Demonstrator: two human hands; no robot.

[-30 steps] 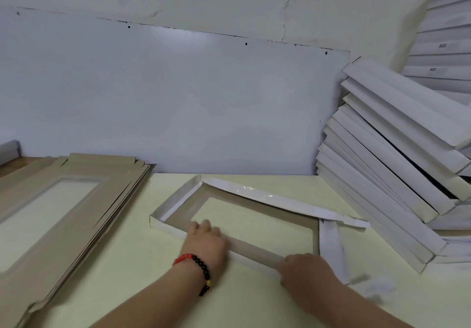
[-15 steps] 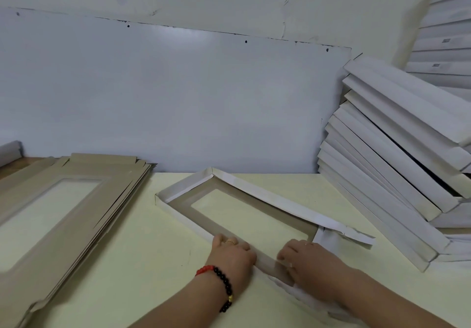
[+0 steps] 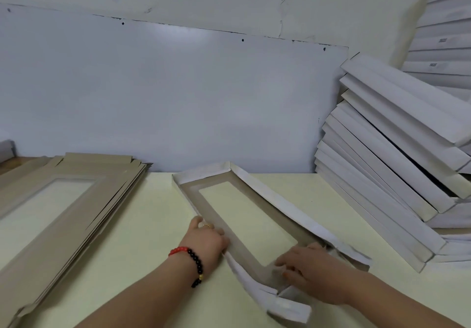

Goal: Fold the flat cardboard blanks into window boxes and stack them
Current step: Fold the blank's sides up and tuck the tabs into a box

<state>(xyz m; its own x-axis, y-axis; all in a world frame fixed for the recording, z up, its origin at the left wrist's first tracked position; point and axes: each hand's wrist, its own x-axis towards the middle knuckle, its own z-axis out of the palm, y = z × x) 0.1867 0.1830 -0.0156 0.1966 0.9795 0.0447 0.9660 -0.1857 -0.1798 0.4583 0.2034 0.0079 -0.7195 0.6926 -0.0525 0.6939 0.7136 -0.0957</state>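
Observation:
A half-folded window box (image 3: 219,178), brown inside and white outside, lies at an angle on the pale table (image 3: 158,225). Its far and long side walls stand up; the near end flaps hang loose and crumpled. My left hand (image 3: 207,242), with a red and black bead bracelet, grips the left long wall near the close corner. My right hand (image 3: 309,271) presses on the brown near end of the frame, fingers curled over the cardboard. A pile of flat brown blanks (image 3: 58,207) lies at the left. Folded white boxes (image 3: 397,174) lean in a stack at the right.
A grey-white panel (image 3: 178,98) stands against the wall behind the table. More white boxes (image 3: 443,42) are piled high in the far right corner. Bare tabletop shows between the blank pile and the box.
The box has swung round so that its far end points away from me. Both hands have moved toward the near end, and the near flaps have come loose and bent.

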